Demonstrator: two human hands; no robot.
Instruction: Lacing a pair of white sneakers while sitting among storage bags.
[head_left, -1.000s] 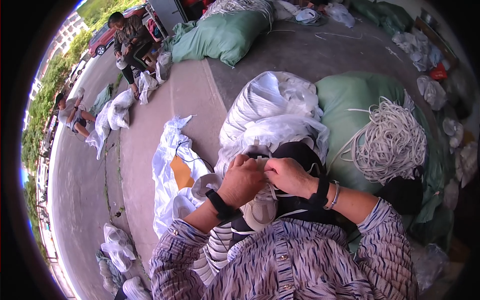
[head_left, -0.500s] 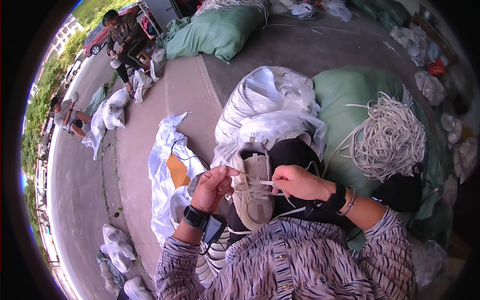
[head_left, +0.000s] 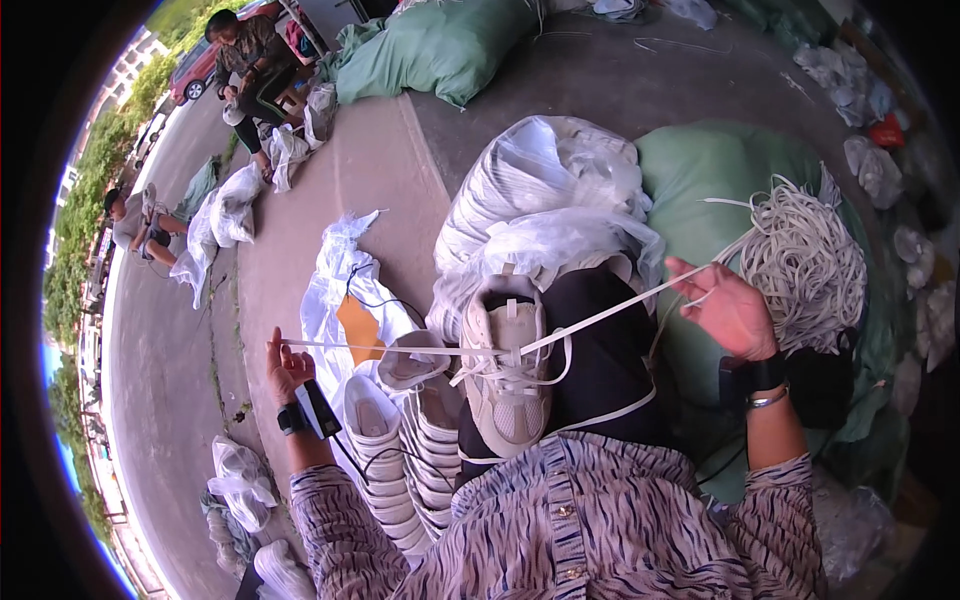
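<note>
A beige sneaker (head_left: 508,400) rests on my lap, toe toward me. From its eyelets a pale shoelace (head_left: 610,308) runs taut out to both sides. My left hand (head_left: 287,372), far out to the left, grips one end with the fingers curled. Up on the right, my right hand (head_left: 732,308) has the other end running between its fingers, some of them stretched out. Loose loops of lace lie across the sneaker's front. Beside it on the left stand stacks of nested pale shoes (head_left: 378,470).
A tangled heap of laces (head_left: 808,265) sits on a green sack (head_left: 690,180) at the right. White plastic bags (head_left: 545,200) lie beyond the sneaker, and a white sheet with an orange piece (head_left: 358,328) lies left. Two people sit at the far left, one near another green sack (head_left: 440,55).
My hands have moved from close over the sneaker to wide apart, left hand leftward, right hand rightward and up. The shoelace is now stretched between them.
</note>
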